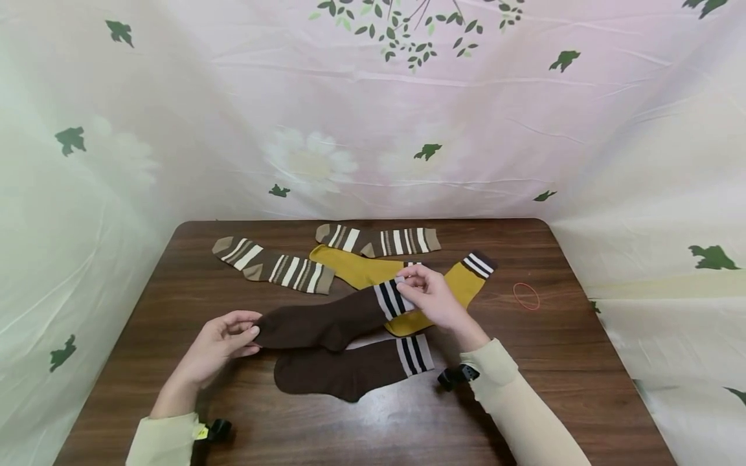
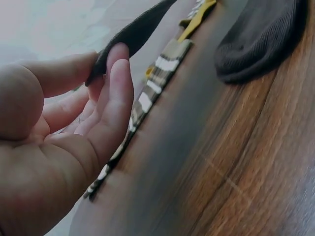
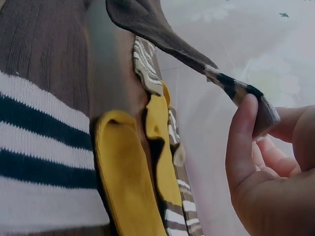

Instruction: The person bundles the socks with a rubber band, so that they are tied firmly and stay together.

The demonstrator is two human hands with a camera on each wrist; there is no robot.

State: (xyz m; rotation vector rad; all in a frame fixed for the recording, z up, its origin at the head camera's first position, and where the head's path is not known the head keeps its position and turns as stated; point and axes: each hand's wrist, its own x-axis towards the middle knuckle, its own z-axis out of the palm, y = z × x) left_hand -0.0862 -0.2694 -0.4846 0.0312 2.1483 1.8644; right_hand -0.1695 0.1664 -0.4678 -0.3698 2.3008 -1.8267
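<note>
A dark brown sock [image 1: 317,323] with a grey cuff and black stripes is stretched between both hands, lifted off the table. My left hand [image 1: 224,343] pinches its toe; in the left wrist view the toe [image 2: 133,34] sits between thumb and fingers. My right hand [image 1: 431,298] pinches the cuff, and the right wrist view shows that striped cuff [image 3: 246,96] between thumb and fingertips. Just below, a matching brown sock [image 1: 344,372] lies flat on the table, toe to the left and cuff to the right.
Behind the held sock lie two yellow socks, one [image 1: 350,266] partly covered and another [image 1: 466,281] at a slant. Two striped socks, one [image 1: 280,266] to the left and one [image 1: 402,241] at the back, rest on the wooden table [image 1: 157,323]. A red rubber band [image 1: 526,296] lies at right.
</note>
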